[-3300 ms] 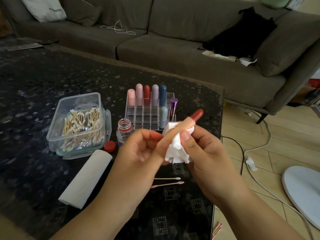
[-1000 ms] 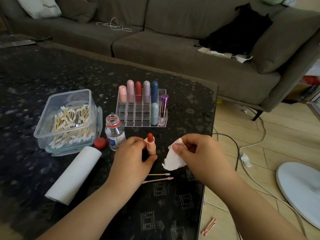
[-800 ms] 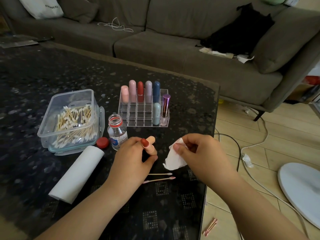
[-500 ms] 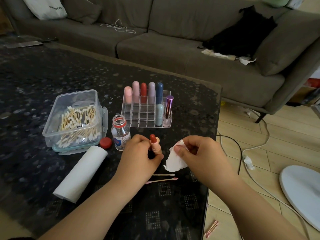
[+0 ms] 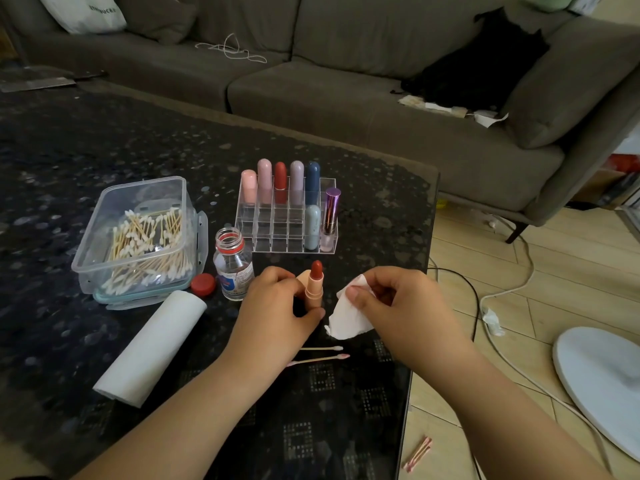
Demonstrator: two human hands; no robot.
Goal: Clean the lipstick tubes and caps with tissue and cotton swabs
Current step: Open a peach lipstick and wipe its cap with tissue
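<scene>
tissue [image 5: 348,322] pulled off lipstick [image 5: 314,285], hands apart, lipstick now upright

Open dark tabletop [image 5: 104,140] behind and left of the clutter. Swab container [image 5: 138,233], open bottle [image 5: 232,265], red cap [image 5: 203,284] and lipstick organizer [image 5: 287,216] crowding the middle strip. Tissue roll [image 5: 149,348] blocking near left. Two used swabs [image 5: 322,353] lying under the hands. Bare tabletop nearer the body.

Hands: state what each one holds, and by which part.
Left hand grips the open lipstick by its lower tube; right hand pinches the tissue by its upper edge.
</scene>
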